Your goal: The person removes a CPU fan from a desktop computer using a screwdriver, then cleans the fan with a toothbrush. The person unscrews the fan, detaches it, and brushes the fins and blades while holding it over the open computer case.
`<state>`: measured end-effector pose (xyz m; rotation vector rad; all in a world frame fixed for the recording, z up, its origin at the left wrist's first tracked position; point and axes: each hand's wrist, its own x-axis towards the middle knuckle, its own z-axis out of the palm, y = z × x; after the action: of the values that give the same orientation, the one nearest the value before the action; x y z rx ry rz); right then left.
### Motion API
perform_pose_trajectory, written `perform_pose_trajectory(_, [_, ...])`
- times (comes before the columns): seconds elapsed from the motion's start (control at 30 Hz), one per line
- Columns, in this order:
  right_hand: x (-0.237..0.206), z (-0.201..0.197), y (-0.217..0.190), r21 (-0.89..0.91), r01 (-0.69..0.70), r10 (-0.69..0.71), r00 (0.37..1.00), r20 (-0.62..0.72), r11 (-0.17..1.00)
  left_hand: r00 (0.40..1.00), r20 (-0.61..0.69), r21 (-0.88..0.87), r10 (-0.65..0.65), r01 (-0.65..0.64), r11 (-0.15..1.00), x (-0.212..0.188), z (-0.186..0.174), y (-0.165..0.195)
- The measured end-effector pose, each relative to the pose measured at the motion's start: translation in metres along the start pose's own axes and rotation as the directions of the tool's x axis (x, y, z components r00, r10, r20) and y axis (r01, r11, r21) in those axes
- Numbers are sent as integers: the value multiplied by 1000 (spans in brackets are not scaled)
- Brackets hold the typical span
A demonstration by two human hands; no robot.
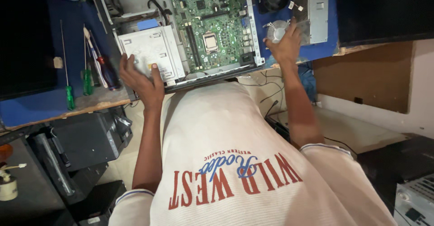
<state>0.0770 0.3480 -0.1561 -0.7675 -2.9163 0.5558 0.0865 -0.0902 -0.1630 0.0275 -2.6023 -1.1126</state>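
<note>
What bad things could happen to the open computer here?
The right hand rests on the round finned cooler near the table edge; it might get knocked off. The processor on the green board sits uncovered, so dust or a dropped screwdriver could harm it.

Computer case (pixel 135 0) cut off at top edge; round cooler (pixel 275 29) half hidden under right hand (pixel 285 45)

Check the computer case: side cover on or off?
Off. The computer case lies open: green board, its bare processor socket and the metal drive cage are exposed.
</note>
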Motion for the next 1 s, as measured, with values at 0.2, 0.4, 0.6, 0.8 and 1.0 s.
perform_pose_trajectory(0.2, [9, 0, -6, -76, -20, 25, 998, 66, 997, 999, -13, 20, -30, 31, 999, -2, 1, 3])
perform_pose_trajectory(0.4, [16, -3, -4, -72, -115, 117, 993, 22, 991, 1000, 5, 28, -18, 18, 999, -1, 2, 4])
perform_pose_trajectory(0.6, [5, -9, -8, -115, -137, 145, 987, 65, 984, 1000, 6, 49, -23, 23, 999, -2, 2, 5])
perform_pose_trajectory(0.8, [13, 4, 1, -81, -139, 144, 988, 63, 987, 1000, 12, 64, -15, 14, 998, -2, 1, 3])
perform_pose_trajectory(1.0, [15, -10, 31, 829, -263, 183, 963, 197, 494, 998, -20, 37, -51, 52, 998, -5, 2, 0])
